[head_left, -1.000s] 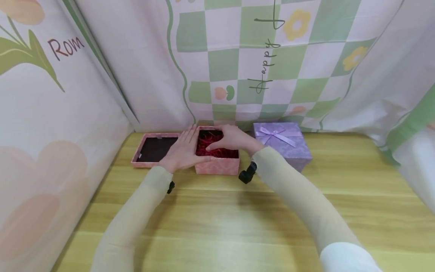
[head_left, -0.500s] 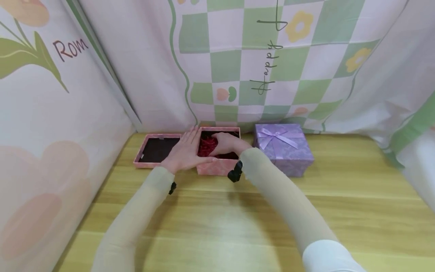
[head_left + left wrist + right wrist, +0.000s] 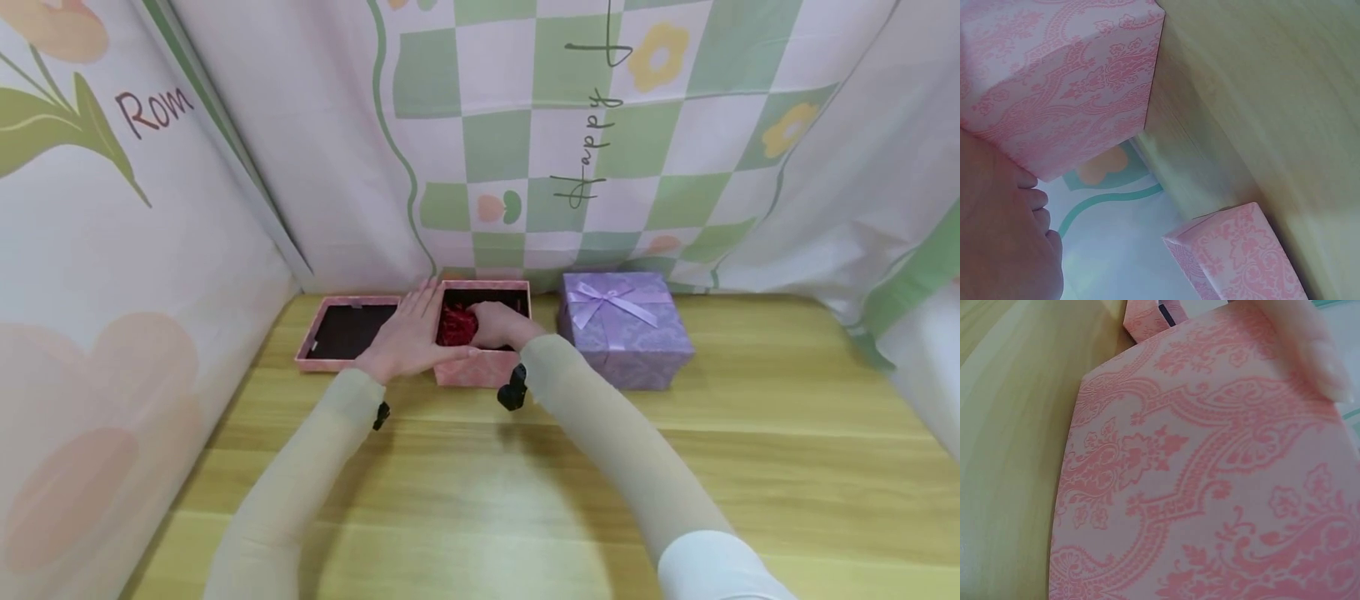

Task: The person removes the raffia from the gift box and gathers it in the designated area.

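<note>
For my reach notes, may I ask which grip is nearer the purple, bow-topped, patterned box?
Right. The right grip is inside the open pink patterned box, left of the purple box; the left grip is farther off, at the pink box's left side.

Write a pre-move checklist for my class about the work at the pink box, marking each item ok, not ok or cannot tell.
1. Pink gift box open: ok; its lid lies to the left.
2. Left hand touching the box: ok; fingers along its left side.
3. Red shredded filler spread across the box: not ok; what shows is bunched left.
4. Right hand gripping filler: cannot tell; fingertips hidden.
5. Purple gift box closed: ok; it stands at the right.
</note>
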A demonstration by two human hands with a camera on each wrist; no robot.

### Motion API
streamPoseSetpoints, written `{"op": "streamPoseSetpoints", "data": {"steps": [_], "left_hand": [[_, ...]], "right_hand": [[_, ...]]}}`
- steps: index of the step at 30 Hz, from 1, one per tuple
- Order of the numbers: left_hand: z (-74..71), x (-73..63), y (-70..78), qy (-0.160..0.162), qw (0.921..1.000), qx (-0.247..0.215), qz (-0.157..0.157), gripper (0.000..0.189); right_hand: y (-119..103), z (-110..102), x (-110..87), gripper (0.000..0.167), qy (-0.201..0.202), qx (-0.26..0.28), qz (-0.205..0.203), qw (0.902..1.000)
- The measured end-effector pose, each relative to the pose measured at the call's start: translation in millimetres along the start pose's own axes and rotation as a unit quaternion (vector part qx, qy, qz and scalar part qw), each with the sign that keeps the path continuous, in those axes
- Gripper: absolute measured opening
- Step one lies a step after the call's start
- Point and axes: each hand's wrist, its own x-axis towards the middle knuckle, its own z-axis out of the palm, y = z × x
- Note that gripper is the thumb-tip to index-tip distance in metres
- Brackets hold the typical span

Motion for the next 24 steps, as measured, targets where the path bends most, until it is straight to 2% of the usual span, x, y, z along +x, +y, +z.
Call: {"op": "streamPoseSetpoints", "data": {"steps": [5, 12, 24], "left_hand": [[-0.1, 0.9, 0.2, -0.002, 1.0000, 0.004, -0.003, 0.124], [-1.3, -0.4, 1.7, -0.006, 0.9999, 0.009, -0.005, 0.123], [-2.6, -2.5, 3.8, -0.005, 0.9999, 0.009, -0.005, 0.121]], "right_hand": [[-0.1, 4.1, 1.0, 0.053, 0.007, 0.010, 0.006, 0.9999], [0.1, 7.0, 2.6, 0.055, 0.010, -0.009, 0.010, 0.9999], [-0.1, 8.4, 1.7, 0.049, 0.021, 0.005, 0.022, 0.9995]]}}
